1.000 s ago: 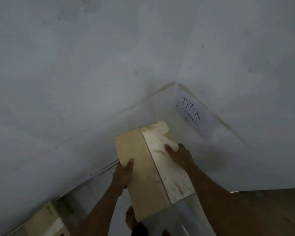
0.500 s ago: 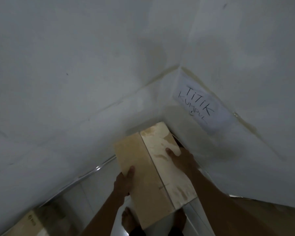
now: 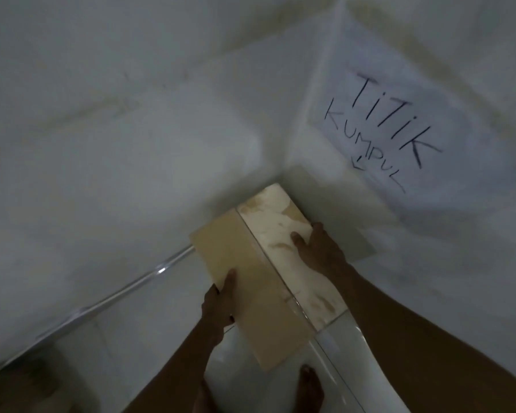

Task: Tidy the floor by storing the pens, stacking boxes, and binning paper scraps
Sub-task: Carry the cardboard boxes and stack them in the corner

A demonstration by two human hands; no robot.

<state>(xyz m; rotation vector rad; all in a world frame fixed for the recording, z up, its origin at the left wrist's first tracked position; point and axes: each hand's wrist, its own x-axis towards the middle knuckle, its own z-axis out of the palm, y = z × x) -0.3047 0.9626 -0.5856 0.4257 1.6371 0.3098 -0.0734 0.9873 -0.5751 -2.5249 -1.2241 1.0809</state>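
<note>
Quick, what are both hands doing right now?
Left hand: grips the box at its left edge.
Right hand: grips the same box's right side.

box (image 3: 256, 308): matt brn cardboard, half scuffed pale | floor (image 3: 337, 350): glossy wht tile | sign (image 3: 414, 120): paper

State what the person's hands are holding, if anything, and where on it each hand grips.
A cardboard box: the left hand grips its left long edge, the right hand its right long edge, thumbs on top.
</note>
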